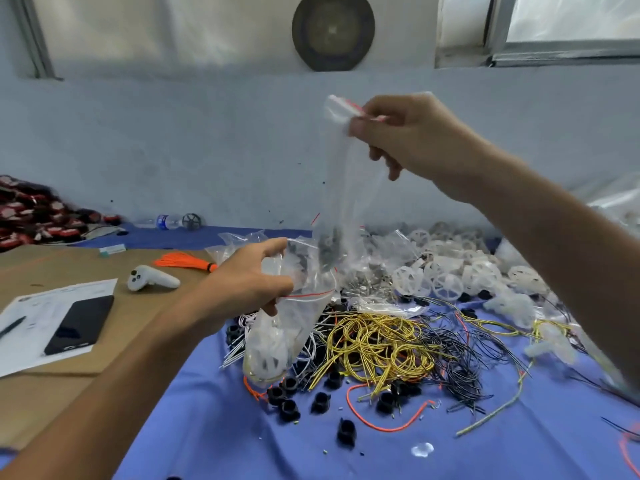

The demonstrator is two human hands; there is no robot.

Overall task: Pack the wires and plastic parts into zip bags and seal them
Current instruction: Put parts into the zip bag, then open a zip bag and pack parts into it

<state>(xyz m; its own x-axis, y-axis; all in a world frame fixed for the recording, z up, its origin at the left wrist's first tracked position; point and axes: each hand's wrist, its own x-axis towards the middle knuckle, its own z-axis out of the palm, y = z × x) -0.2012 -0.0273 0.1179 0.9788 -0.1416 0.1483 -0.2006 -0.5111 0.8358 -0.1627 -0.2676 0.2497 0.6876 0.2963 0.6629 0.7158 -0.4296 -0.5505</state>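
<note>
The right hand [408,133] pinches an empty zip bag [343,188] by its top, raised above the left hand [249,282], which grips a filled bag [277,341]

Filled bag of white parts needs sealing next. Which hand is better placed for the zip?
Left, likely. The left hand grips the filled bag just beside its red zip line. The right hand is raised high, pinching the top of a second, hanging bag.
</note>
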